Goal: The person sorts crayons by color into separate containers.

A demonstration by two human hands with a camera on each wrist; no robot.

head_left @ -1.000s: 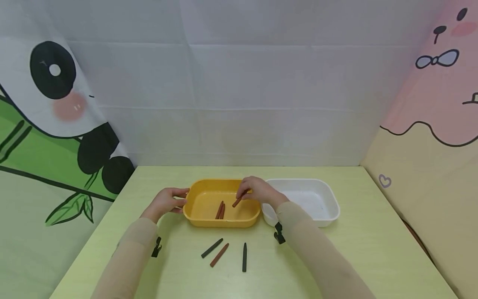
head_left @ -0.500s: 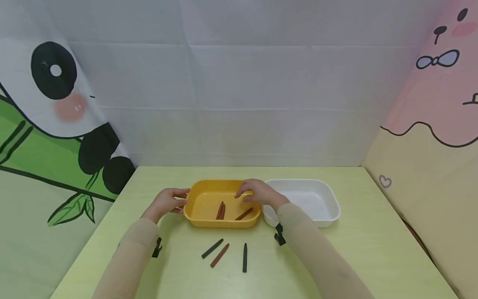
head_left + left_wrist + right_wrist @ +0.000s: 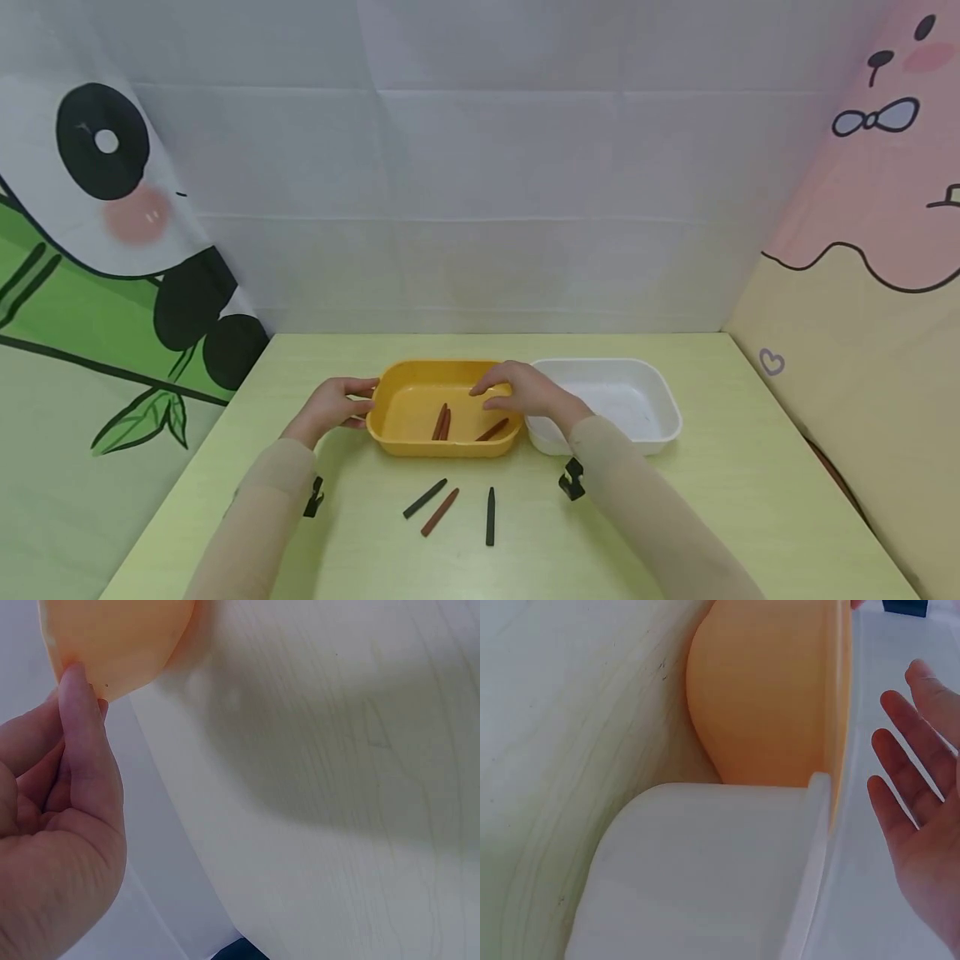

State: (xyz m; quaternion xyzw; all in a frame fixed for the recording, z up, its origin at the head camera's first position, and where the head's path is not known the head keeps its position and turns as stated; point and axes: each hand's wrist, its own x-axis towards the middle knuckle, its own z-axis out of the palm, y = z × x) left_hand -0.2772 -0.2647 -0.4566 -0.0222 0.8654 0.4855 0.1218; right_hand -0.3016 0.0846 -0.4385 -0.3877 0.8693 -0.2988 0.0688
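left grip [image 3: 332, 408] pinching smooth, round-cornered yellow tray [image 3: 450, 449] | right grip [image 3: 528, 393] spread loosely above it | slim, tapered red crayons [image 3: 492, 430] inside

The right hand [image 3: 532, 392] let go of the red-brown crayon [image 3: 492, 429] that it had pinched; its fingers [image 3: 491, 377] parted, and the crayon came to lie inside the yellow tray [image 3: 442, 449].

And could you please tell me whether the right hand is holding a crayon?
No, the right hand has its fingers spread with nothing between them, above the yellow tray.
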